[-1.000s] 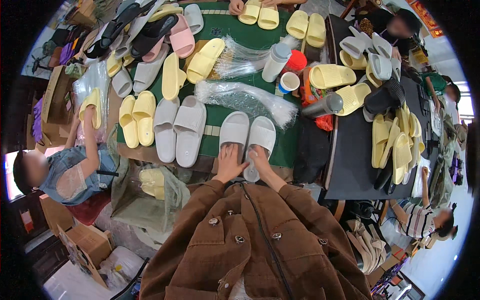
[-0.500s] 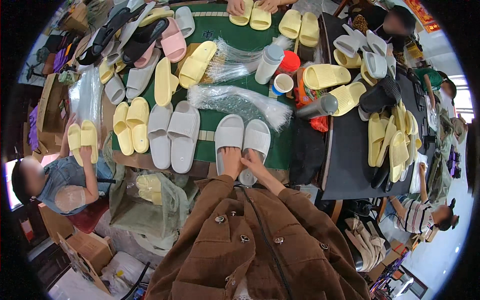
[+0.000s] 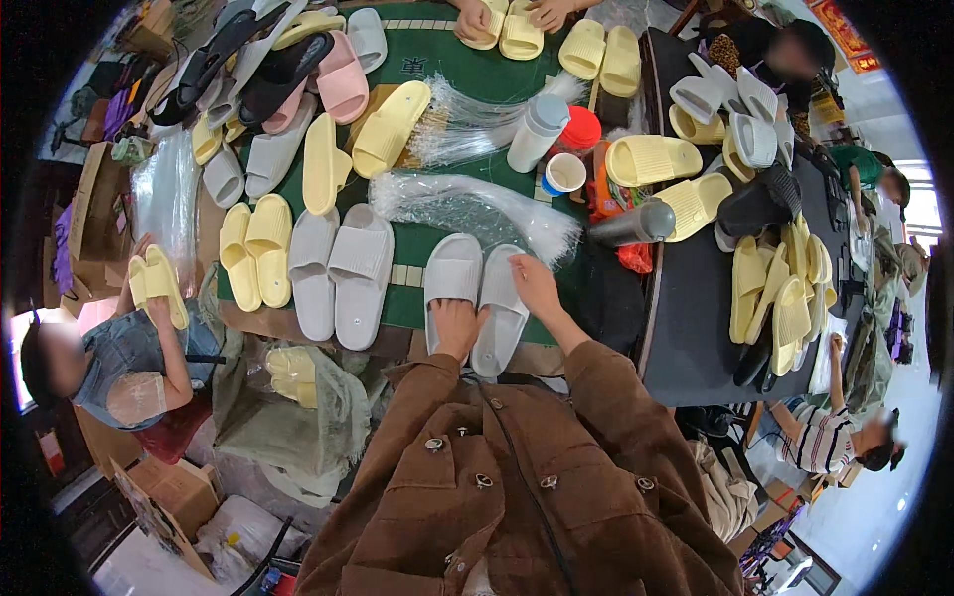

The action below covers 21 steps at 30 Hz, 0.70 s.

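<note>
Two grey slide slippers lie side by side in front of me at the table's near edge. My left hand (image 3: 458, 326) has its fingers tucked in under the strap of the left grey slipper (image 3: 452, 266), gripping it, with the thumb reaching toward the right one. At the outer side of the strap on the right grey slipper (image 3: 497, 328), my right hand (image 3: 537, 286) has its fingers bent together; anything between them is too small to make out. Just beyond the slippers lies a bundle of clear plastic strands (image 3: 477, 214).
Another grey pair (image 3: 360, 288) and a yellow pair (image 3: 266, 248) stand to the left. A grey-white bottle (image 3: 538, 134), a paper cup (image 3: 564, 173) and a dark tumbler (image 3: 636, 223) stand beyond on the right. Mixed slippers are heaped at the far left. Co-workers sit around, one handling yellow slippers (image 3: 159, 280).
My right hand has moved from between the two grey slippers up to the outer side of the right one's strap. The left hand stays at the left slipper. The co-worker's yellow slippers have tilted.
</note>
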Available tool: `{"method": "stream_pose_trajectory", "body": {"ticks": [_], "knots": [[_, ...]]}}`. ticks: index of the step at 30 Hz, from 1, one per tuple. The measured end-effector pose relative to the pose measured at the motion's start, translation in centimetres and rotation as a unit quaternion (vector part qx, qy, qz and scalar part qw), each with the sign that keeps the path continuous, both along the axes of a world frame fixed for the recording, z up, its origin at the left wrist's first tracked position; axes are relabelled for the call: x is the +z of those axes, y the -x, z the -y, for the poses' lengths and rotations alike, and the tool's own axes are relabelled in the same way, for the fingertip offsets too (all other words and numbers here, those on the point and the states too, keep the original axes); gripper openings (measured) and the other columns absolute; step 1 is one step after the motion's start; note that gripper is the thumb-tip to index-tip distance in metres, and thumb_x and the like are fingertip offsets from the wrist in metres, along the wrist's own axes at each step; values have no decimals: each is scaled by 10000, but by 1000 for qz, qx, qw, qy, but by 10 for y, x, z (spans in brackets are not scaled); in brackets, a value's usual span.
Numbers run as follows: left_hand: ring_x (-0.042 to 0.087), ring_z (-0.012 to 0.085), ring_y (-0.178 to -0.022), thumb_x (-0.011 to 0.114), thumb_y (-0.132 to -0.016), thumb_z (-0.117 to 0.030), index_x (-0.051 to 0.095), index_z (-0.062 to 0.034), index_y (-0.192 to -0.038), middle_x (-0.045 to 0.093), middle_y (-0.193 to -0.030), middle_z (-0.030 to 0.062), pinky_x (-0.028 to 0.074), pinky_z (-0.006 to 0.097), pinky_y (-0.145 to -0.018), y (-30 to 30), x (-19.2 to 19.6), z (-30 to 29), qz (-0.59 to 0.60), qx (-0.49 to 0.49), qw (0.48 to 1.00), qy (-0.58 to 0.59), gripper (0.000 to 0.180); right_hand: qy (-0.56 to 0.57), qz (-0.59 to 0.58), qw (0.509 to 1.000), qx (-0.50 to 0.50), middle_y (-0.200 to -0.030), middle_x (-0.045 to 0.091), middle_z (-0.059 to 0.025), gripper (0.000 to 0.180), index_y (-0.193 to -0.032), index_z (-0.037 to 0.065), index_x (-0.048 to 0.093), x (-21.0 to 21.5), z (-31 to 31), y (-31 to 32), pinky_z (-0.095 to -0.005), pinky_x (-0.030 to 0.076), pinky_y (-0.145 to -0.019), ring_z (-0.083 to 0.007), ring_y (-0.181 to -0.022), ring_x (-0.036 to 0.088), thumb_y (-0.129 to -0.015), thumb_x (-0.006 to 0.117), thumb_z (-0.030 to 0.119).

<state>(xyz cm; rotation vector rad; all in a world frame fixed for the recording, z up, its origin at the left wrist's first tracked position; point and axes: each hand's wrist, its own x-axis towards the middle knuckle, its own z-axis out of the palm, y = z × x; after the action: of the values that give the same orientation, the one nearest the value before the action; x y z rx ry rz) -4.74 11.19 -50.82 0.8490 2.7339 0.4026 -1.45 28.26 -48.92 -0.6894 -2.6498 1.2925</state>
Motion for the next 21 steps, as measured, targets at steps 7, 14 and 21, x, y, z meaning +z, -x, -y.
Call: {"method": "stream_pose_trajectory", "body": {"ticks": [7,14,21], "knots": [[542,306,-823,510,-778,-463,645,7,-703,619,-760,156,312,475,-778,1,-8,3,-19,-25,999,7,495,38,49,995,-71,-869,624,-127,310,-1030,58,507,-26,21,30,-394,462,-715,-301,-827,598,-759,587,187],[539,334,-850,491,-783,-457,635,25,-754,620,-822,194,309,489,-783,2,-7,4,16,-31,999,9,505,92,-29,994,-43,-805,607,-130,393,-1131,63,521,-24,22,57,-366,460,-692,-263,-759,596,-752,600,131],[536,339,-858,489,-786,-457,636,29,-749,618,-808,199,310,483,-774,2,-3,4,26,-16,1000,-7,508,17,-30,996,81,-854,617,-139,158,-888,40,632,-18,22,55,-354,458,-726,-292,-784,588,-754,554,71]]}}
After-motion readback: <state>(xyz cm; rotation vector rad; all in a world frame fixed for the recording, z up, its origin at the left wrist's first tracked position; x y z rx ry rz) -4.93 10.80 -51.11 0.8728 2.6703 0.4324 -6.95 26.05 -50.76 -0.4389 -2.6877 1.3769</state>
